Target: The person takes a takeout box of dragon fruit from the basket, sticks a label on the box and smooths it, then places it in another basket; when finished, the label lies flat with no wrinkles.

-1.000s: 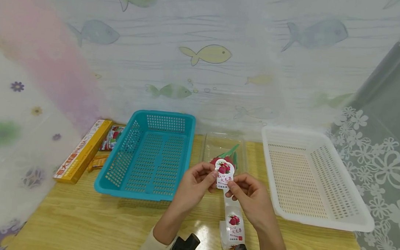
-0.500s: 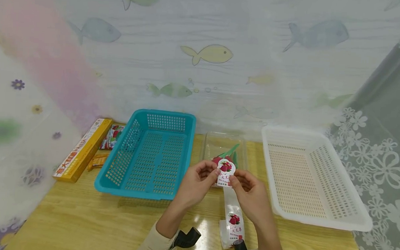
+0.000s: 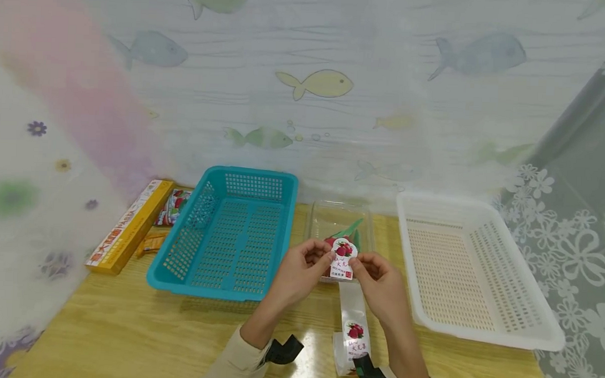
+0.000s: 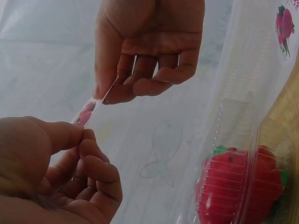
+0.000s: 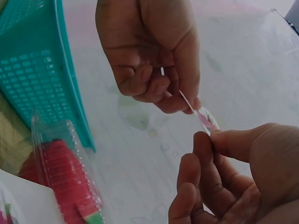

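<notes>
Between my two hands is a small white sticker (image 3: pixel 341 271) printed with red dragon fruit and characters, its top rounded. My left hand (image 3: pixel 296 278) pinches its left edge with thumb and fingertips. On the opposite edge, my right hand (image 3: pixel 384 289) pinches it the same way. Both wrist views show the sticker nearly edge-on. Below it in the head view, a label roll (image 3: pixel 351 330) stands on the table with its strip unrolled away from me. Behind the hands is a clear plastic box (image 3: pixel 326 215) holding a red dragon fruit (image 4: pixel 222 186) with green tips, partly hidden by the sticker.
A teal basket (image 3: pixel 221 293) stands left of the clear box, a white basket (image 3: pixel 487 334) to its right. At the far left lie a yellow pasta box (image 3: pixel 131 227), a colourful packet (image 3: pixel 173 207) and an orange packet (image 3: pixel 152 243) on the wooden table (image 3: pixel 142 333). A fish-patterned curtain hangs behind.
The sticker has risen slightly and shifted a little right in the head view. My right thumb has moved from its lower part up to its right edge. The roll stays put.
</notes>
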{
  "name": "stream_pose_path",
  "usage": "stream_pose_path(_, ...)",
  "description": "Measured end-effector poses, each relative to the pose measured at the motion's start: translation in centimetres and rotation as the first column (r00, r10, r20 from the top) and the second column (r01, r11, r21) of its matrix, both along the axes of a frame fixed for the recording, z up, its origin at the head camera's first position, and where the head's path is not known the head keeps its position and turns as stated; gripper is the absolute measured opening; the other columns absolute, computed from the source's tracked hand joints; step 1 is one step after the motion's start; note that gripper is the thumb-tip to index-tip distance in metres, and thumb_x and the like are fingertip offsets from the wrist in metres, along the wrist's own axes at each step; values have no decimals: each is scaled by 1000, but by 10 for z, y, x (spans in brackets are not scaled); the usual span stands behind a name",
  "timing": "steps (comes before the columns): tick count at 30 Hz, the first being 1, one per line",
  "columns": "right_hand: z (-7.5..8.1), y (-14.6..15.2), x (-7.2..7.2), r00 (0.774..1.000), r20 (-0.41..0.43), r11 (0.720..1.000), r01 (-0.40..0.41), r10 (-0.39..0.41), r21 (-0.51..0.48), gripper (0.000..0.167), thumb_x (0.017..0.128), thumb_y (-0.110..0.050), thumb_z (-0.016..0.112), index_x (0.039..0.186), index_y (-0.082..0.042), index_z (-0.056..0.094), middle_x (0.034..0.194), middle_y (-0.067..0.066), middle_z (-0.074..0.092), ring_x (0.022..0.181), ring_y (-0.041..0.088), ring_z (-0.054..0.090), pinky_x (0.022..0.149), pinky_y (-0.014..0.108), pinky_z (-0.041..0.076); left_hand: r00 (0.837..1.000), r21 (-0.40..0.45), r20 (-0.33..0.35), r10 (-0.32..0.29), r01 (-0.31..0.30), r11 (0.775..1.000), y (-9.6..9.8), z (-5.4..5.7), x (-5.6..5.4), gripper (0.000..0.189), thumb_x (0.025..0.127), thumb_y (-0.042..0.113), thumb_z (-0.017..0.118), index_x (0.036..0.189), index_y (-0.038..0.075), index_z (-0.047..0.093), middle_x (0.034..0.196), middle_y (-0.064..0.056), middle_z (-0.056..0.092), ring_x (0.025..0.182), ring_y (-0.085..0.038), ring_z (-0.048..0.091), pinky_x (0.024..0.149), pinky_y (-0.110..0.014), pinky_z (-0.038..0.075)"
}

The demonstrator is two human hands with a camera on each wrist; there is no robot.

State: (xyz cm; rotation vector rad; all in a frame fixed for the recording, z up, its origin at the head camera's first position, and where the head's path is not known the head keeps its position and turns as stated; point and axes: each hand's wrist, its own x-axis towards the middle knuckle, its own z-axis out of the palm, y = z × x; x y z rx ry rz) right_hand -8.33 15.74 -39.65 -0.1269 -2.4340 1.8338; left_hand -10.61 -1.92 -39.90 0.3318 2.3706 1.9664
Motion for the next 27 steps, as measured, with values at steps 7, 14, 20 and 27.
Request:
stream_pose_path(7, 3, 0, -15, 1000, 5, 999, -17, 17, 35, 21, 98, -21, 70, 105, -1, 72, 87, 0, 70, 82, 15, 65, 70, 20, 51, 999, -51, -6, 32, -32, 998, 1, 0, -16, 16, 100, 22, 67, 103, 7, 70, 87, -6, 66, 72, -12, 55, 60, -19, 45)
stream_pose_path(14, 7, 1, -37, 1000, 15, 992, -24, 22, 123, 27, 99, -29, 69, 104, -3, 73, 88, 5, 73, 80, 12, 63, 74, 23, 50, 1000, -117, -8, 22, -23, 993, 0, 7, -36, 18, 100, 20, 65, 107, 5, 70, 93, -9, 69, 76, -12, 56, 67, -22, 47)
stream_pose_path(20, 7, 1, -59, 999, 18, 982, -53, 50, 183, 26, 99, -29, 67, 101, -4, 73, 88, 7, 73, 81, 13, 61, 74, 27, 49, 999, -194, 3, 42, -41, 980, 1, 10, -57, 18, 100, 19, 64, 105, 4, 71, 98, -11, 72, 86, -18, 63, 76, -28, 53)
stream_pose_path(27, 2, 8, -75, 995, 72, 956, -89, 71, 279, 31, 100, -36, 63, 106, -7, 73, 98, 9, 75, 98, 23, 64, 78, 29, 47, 998, -298, 61, 18, 1, 954, 6, 9, -75, 23, 101, 22, 61, 108, 3, 71, 98, -11, 71, 85, -19, 63, 69, -26, 51)
